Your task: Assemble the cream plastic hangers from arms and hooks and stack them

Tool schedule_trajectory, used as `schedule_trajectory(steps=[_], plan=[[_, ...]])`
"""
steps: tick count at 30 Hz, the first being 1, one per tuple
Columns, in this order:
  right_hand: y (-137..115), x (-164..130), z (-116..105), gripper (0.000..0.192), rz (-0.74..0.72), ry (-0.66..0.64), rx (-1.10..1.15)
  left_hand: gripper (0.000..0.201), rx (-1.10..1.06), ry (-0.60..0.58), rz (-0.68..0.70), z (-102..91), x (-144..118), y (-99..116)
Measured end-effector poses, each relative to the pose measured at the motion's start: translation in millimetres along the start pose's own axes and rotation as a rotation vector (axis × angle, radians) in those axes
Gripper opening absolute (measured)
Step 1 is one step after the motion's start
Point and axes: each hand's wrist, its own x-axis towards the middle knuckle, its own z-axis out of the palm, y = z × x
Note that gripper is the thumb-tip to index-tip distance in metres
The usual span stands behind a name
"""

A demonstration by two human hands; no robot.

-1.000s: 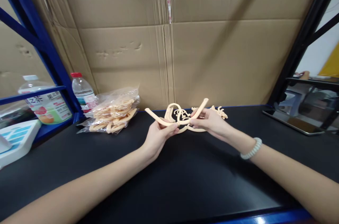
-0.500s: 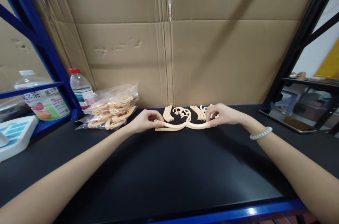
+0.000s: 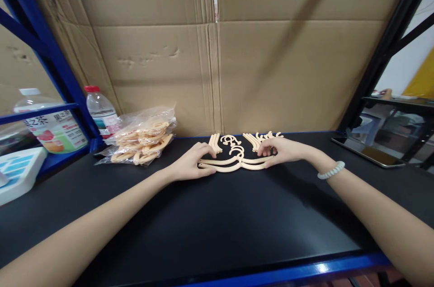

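A cream plastic frame of curved parts (image 3: 237,162) lies flat on the black table top (image 3: 217,219), near the back. My left hand (image 3: 191,165) rests on the frame's left end, fingers curled over the curved strips. Its right end sits under the fingertips of my right hand (image 3: 280,150), which has a pale bead bracelet on its wrist. Several more cream curved pieces (image 3: 252,138) lie just behind the frame, against the cardboard.
A clear bag of cream plastic parts (image 3: 144,140) lies at the back left. Beside it stand a water bottle (image 3: 100,110) and a larger drink bottle (image 3: 54,126) behind a blue rack post. Cardboard sheets (image 3: 237,56) wall the back. A tablet (image 3: 371,153) lies at right.
A second ago both hands held the frame lifted and tilted above the table. It now lies flat on the table, and both hands rest on its ends.
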Motion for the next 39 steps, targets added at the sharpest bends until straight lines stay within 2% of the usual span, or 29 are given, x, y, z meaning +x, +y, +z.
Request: schedule_trajectory(steps=[2, 9, 15, 25, 30, 33, 39], plan=[[-1, 0, 1, 0.035, 0.009, -0.02, -0.013, 0.03, -0.029, -0.031, -0.003, 2.7, 0, -1], [2, 0, 2, 0.025, 0.015, -0.039, 0.005, 0.019, -0.065, -0.031, -0.01, 7.6, 0, 1], [1, 1, 2, 0.027, 0.064, -0.022, 0.021, 0.018, -0.083, -0.008, -0.03, 9.7, 1, 1], [0, 2, 2, 0.027, 0.056, -0.011, 0.006, 0.019, -0.097, 0.016, -0.063, 10.9, 0, 0], [2, 1, -1, 0.02, 0.064, 0.071, 0.025, 0.024, -0.125, 0.041, -0.096, 11.8, 0, 1], [6, 2, -1, 0.015, 0.066, 0.111, -0.044, 0.023, -0.215, 0.104, -0.163, 13.2, 1, -1], [25, 4, -2, 0.034, 0.203, 0.409, -0.083, 0.022, -0.348, 0.252, -0.305, 15.9, 3, -12]])
